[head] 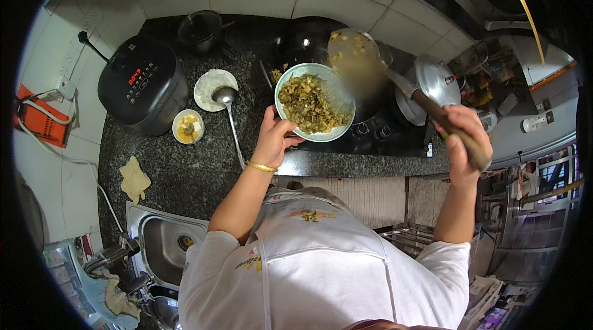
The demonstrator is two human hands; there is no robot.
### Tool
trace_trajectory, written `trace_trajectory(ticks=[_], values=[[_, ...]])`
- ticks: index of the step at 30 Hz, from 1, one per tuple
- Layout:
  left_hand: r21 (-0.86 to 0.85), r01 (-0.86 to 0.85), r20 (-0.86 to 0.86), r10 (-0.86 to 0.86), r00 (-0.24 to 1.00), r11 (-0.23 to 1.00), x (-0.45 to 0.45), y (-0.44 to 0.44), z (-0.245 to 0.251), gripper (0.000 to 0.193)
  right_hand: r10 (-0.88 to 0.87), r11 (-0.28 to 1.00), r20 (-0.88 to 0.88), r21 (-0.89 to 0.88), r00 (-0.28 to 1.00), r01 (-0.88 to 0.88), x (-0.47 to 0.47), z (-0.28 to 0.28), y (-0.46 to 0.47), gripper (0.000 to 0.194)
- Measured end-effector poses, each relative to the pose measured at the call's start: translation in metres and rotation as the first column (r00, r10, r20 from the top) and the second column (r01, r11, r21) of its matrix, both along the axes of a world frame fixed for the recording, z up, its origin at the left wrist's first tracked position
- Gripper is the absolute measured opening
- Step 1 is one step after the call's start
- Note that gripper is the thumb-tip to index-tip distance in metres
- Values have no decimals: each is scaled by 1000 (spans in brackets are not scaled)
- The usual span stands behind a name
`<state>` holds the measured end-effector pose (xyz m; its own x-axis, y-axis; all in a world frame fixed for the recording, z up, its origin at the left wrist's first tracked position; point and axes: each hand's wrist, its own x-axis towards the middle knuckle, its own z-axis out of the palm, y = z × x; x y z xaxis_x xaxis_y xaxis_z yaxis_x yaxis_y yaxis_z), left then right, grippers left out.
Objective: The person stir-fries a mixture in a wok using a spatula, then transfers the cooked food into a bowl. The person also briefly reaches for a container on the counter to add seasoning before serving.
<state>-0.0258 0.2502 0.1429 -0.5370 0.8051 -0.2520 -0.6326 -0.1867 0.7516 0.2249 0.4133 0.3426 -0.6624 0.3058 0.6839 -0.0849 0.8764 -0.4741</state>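
Note:
My left hand grips the rim of a pale round bowl, thumb over the edge. Chopped, cooked greenish-brown vegetables fill much of it, partly veiled by steam at the right. In my right hand is the wooden handle of a wok spatula. Its wide metal blade, smeared with yellowish food bits, is over the wok beside the bowl's upper right rim. A blur covers part of the blade and its neck. Behind the bowl, the dark wok sits on the stove, mostly hidden.
Left on the granite counter stand a black rice cooker, a plate of white powder with a ladle, and a small bowl of yellow-and-white contents. A lidded metal pot is at right. The steel sink lies lower left.

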Motion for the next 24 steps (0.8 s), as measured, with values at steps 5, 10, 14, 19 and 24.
trace_trajectory(ticks=[5,10,14,19,24], values=[[-15,-21,62,22,998,1000,6,-43,-5,54,-426,410,-139,-910,894,55,2,-85,70,27],[-56,-88,112,94,989,994,19,-93,-29,62,-184,672,50,-723,982,162,-20,-163,114,20],[-121,-153,185,174,967,981,40,-111,-72,64,-85,996,232,41,969,78,-52,-171,120,27],[-261,-169,288,244,926,950,65,-100,-136,59,-141,953,468,303,872,-8,-104,-173,120,35],[-301,-214,265,297,917,929,81,-77,-164,49,146,986,790,-69,595,-151,-99,-167,143,47]])
